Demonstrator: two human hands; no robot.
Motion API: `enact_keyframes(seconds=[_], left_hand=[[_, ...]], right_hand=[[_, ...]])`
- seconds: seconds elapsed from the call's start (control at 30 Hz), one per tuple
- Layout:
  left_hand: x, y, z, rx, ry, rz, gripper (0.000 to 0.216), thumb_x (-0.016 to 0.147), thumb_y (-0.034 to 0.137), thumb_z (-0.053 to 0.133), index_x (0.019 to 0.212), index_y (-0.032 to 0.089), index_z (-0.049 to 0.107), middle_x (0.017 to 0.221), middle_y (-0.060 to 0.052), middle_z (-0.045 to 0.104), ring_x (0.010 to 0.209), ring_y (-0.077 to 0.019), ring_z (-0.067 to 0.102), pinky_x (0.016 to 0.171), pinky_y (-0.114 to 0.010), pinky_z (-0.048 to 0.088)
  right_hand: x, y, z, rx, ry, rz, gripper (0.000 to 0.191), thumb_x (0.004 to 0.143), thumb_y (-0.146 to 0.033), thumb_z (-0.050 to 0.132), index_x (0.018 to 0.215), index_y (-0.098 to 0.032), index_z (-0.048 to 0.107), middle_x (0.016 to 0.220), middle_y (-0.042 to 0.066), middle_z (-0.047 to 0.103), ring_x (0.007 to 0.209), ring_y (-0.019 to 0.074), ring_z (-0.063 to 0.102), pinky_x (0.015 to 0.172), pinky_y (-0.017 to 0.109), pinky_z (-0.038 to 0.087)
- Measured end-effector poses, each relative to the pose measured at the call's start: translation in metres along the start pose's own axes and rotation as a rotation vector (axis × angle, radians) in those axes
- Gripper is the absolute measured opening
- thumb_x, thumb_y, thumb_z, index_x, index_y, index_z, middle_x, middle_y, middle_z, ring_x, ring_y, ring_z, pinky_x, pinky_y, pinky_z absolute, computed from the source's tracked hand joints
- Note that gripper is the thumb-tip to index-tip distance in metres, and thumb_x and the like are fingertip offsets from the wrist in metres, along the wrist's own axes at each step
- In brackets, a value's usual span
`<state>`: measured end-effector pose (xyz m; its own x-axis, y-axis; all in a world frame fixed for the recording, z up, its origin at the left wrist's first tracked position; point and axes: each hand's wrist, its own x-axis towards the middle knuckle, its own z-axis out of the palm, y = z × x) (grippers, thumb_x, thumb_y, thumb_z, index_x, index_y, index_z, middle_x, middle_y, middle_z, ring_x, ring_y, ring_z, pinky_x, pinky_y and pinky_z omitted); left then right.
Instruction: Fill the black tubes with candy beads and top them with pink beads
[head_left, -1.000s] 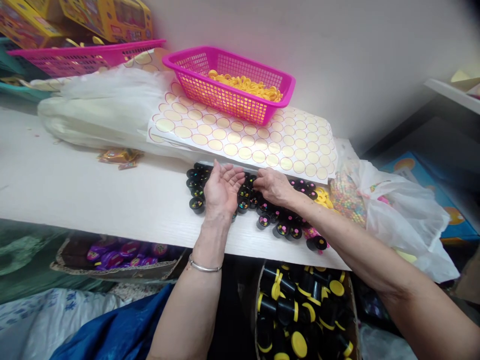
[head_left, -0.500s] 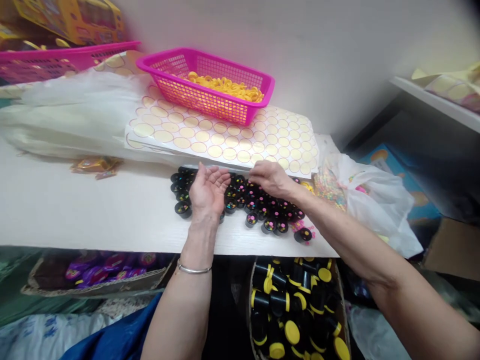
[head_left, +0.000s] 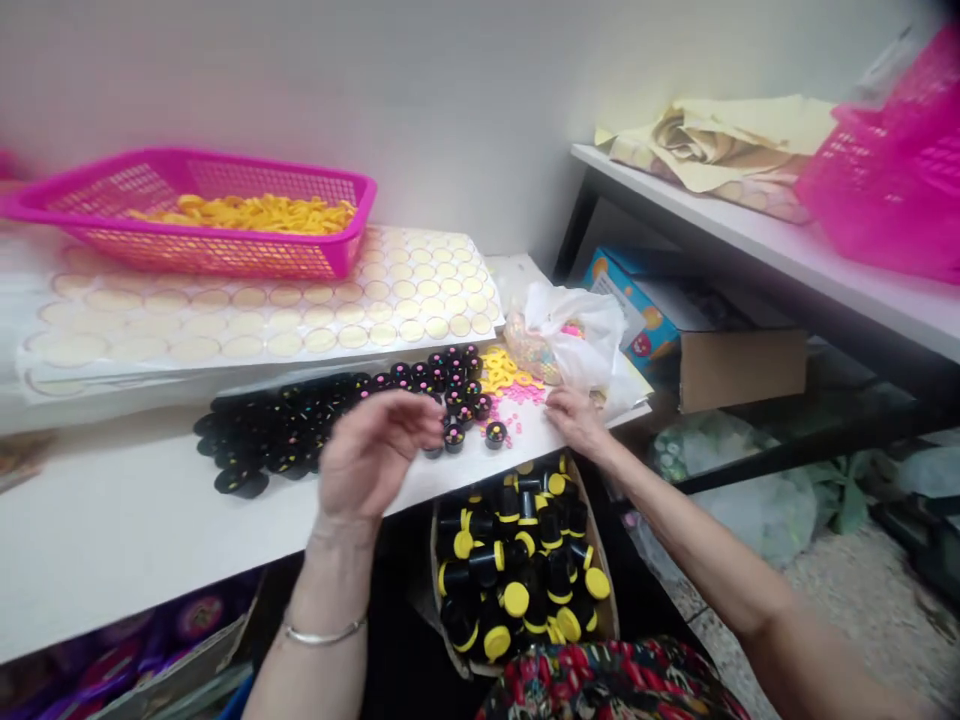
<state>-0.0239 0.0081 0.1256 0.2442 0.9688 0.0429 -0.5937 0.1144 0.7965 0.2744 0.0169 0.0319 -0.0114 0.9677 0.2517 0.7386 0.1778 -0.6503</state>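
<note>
My left hand (head_left: 381,450) hovers over the front of a group of small black cups (head_left: 300,415), palm turned to the right. Its fingers are curved and the thumb stands apart; I see nothing held. Many cups show tiny coloured pieces inside, pink ones among them. To the right, my right hand (head_left: 576,415) rests at the tabletop with bent fingers drawn together, beside scattered small pink pieces (head_left: 523,393). Whether a piece is between those fingertips cannot be made out. Yellow ring-like pieces (head_left: 501,370) lie just behind the pink ones. One black cup (head_left: 496,434) stands apart near the table edge.
A pink basket (head_left: 225,262) of yellow pieces sits on sticker sheets (head_left: 300,325). A white plastic bag (head_left: 581,325) holds coloured beads. Below the edge, a carton (head_left: 441,640) is full of black containers with yellow lids. A shelf (head_left: 720,225) stands at the right.
The view has swung to the right. My right hand has moved from above the cups to the pink pieces. My left hand has turned from palm up to sideways, its fingers more curled.
</note>
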Motion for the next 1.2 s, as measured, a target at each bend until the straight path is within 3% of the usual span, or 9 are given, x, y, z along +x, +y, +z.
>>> enact_keyframes(seconds=[0.1, 0.17, 0.23, 0.33, 0.47, 0.63, 0.8, 1.03, 1.2], left_hand=[[-0.027, -0.047, 0.036, 0.028, -0.109, -0.519, 0.013, 0.077, 0.017, 0.061, 0.076, 0.007, 0.069, 0.076, -0.017, 0.070, 0.060, -0.0182, 0.065, 0.056, -0.026, 0.054], [-0.039, -0.085, 0.051, -0.116, 0.034, -0.760, 0.015, 0.080, 0.012, 0.055, 0.075, 0.003, 0.066, 0.074, -0.019, 0.068, 0.059, -0.0174, 0.065, 0.057, -0.026, 0.055], [-0.044, -0.119, 0.061, -0.270, 0.314, -0.841, 0.017, 0.082, 0.008, 0.049, 0.074, 0.002, 0.063, 0.071, -0.018, 0.066, 0.061, -0.0177, 0.066, 0.059, -0.026, 0.056], [-0.041, -0.154, 0.066, -0.427, 0.650, -0.723, 0.014, 0.082, 0.006, 0.046, 0.077, 0.003, 0.059, 0.071, -0.018, 0.064, 0.066, -0.0204, 0.067, 0.059, -0.027, 0.057], [-0.030, -0.174, 0.071, -0.497, 0.765, -0.574, 0.018, 0.087, 0.016, 0.040, 0.086, 0.007, 0.056, 0.085, -0.018, 0.063, 0.082, -0.0219, 0.067, 0.066, -0.028, 0.058], [-0.025, -0.186, 0.078, -0.665, 0.800, -0.382, 0.023, 0.085, 0.019, 0.038, 0.095, 0.011, 0.056, 0.100, -0.017, 0.063, 0.101, -0.0234, 0.063, 0.077, -0.033, 0.057], [-0.027, -0.191, 0.078, -0.842, 0.775, -0.272, 0.032, 0.082, 0.021, 0.039, 0.105, 0.009, 0.056, 0.110, -0.020, 0.060, 0.110, -0.0279, 0.059, 0.078, -0.039, 0.057], [-0.033, -0.189, 0.073, -0.902, 0.709, -0.199, 0.033, 0.081, 0.024, 0.038, 0.103, 0.008, 0.057, 0.100, -0.018, 0.061, 0.093, -0.0245, 0.064, 0.072, -0.039, 0.057], [-0.035, -0.187, 0.071, -0.906, 0.708, -0.190, 0.030, 0.082, 0.026, 0.037, 0.097, 0.009, 0.058, 0.091, -0.015, 0.059, 0.085, -0.0222, 0.063, 0.069, -0.037, 0.057]], right_hand=[[0.010, 0.010, 0.012, -0.067, 0.095, -0.090, 0.013, 0.079, -0.018, 0.051, 0.080, -0.017, 0.063, 0.092, 0.010, 0.061, 0.095, 0.0232, 0.054, 0.088, 0.039, 0.042], [0.018, 0.016, 0.018, -0.082, 0.098, -0.123, 0.014, 0.080, -0.016, 0.050, 0.081, -0.016, 0.064, 0.091, 0.010, 0.061, 0.095, 0.0239, 0.053, 0.088, 0.040, 0.042], [0.023, 0.021, 0.021, -0.072, 0.064, -0.169, 0.014, 0.081, -0.016, 0.050, 0.081, -0.016, 0.064, 0.094, 0.011, 0.061, 0.095, 0.0240, 0.052, 0.089, 0.041, 0.041], [0.026, 0.027, 0.024, -0.036, 0.033, -0.228, 0.013, 0.080, -0.016, 0.052, 0.082, -0.016, 0.065, 0.096, 0.011, 0.061, 0.095, 0.0243, 0.051, 0.091, 0.042, 0.040], [0.024, 0.024, 0.025, 0.028, 0.002, -0.281, 0.012, 0.080, -0.017, 0.054, 0.085, -0.017, 0.065, 0.100, 0.010, 0.060, 0.097, 0.0236, 0.050, 0.091, 0.041, 0.040], [0.009, 0.016, 0.029, 0.123, -0.109, -0.374, 0.017, 0.084, -0.019, 0.050, 0.086, -0.018, 0.066, 0.096, 0.008, 0.059, 0.093, 0.0209, 0.050, 0.088, 0.039, 0.042], [-0.003, 0.009, 0.034, 0.114, -0.077, -0.344, 0.020, 0.079, -0.022, 0.057, 0.096, -0.018, 0.066, 0.109, 0.011, 0.056, 0.104, 0.0247, 0.046, 0.093, 0.043, 0.040], [-0.012, -0.018, 0.037, 0.024, -0.055, -0.339, 0.044, 0.065, -0.034, 0.074, 0.105, -0.018, 0.066, 0.116, 0.011, 0.056, 0.108, 0.0287, 0.045, 0.091, 0.044, 0.038], [-0.009, -0.036, 0.042, -0.030, -0.048, -0.326, 0.030, 0.071, -0.033, 0.070, 0.098, -0.020, 0.069, 0.110, 0.008, 0.060, 0.102, 0.0254, 0.047, 0.089, 0.041, 0.038]])
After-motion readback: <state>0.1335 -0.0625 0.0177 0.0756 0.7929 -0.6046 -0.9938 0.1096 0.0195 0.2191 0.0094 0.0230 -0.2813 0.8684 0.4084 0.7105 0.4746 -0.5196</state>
